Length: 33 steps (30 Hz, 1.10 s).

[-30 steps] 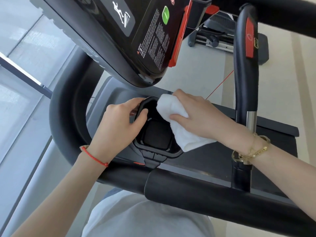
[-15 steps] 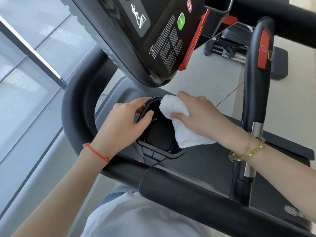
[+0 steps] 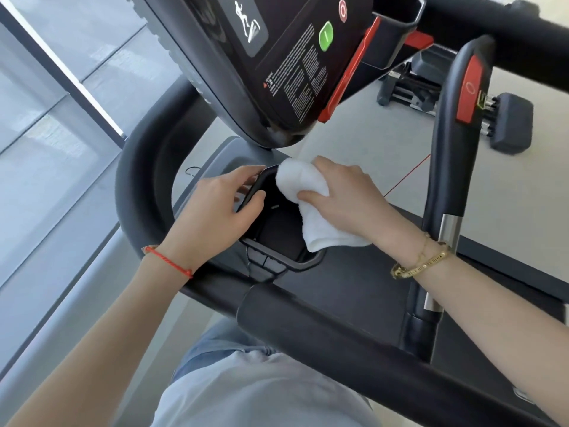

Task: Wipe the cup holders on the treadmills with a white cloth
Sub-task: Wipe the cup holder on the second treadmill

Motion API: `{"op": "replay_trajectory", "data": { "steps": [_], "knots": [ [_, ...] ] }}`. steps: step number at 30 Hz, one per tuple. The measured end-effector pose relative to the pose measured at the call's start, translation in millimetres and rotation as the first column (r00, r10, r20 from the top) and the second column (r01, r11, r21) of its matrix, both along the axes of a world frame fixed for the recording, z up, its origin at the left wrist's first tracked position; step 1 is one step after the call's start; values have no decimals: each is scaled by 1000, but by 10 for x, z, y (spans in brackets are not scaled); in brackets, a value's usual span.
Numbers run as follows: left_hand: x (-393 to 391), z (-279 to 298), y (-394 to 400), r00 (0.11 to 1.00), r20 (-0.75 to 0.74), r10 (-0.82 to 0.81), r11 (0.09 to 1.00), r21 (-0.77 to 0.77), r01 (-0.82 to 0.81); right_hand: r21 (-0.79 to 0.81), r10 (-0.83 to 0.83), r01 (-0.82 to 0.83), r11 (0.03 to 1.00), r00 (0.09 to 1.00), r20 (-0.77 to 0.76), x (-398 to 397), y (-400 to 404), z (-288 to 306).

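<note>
A black cup holder sits in the treadmill frame below the console. My left hand grips its left rim, thumb inside the rim and fingers curled over the outside. My right hand holds a bunched white cloth and presses it against the holder's upper right rim, with the cloth's tail hanging over the right side of the opening. The holder's dark floor shows between the two hands.
The tilted console with a green button hangs just above the hands. A padded crossbar runs in front of my body. An upright handle with a red panel stands to the right. A window wall is at left; dumbbells lie on the floor beyond.
My right hand has slid the cloth a little up along the holder's rim toward the far edge. The left hand keeps its grip on the left rim. The camera view has shifted.
</note>
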<state>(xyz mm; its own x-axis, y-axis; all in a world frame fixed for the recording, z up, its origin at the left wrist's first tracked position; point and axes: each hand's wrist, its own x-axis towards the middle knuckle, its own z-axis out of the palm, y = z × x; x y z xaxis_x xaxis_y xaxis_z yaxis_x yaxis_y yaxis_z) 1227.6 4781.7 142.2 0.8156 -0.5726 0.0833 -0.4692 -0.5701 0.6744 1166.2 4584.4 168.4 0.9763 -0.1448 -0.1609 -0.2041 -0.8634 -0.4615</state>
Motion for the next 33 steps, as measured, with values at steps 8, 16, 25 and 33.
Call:
{"op": "replay_trajectory", "data": {
  "steps": [8,16,25,33],
  "knots": [
    [185,-37,-8,973,-81,-214,976,25,217,187,-389,406,895,913,-119,-338,240,14],
    [238,-18,-96,938,-208,-276,960,-96,261,257,-541,540,802,838,-72,-629,535,80],
    [288,-33,-118,935,-240,-261,963,-135,234,-137,209,-185,973,960,186,-622,218,36],
    [301,-3,-111,905,-340,-254,955,-235,180,-277,455,-493,825,870,-192,-326,169,220]
  ]
}}
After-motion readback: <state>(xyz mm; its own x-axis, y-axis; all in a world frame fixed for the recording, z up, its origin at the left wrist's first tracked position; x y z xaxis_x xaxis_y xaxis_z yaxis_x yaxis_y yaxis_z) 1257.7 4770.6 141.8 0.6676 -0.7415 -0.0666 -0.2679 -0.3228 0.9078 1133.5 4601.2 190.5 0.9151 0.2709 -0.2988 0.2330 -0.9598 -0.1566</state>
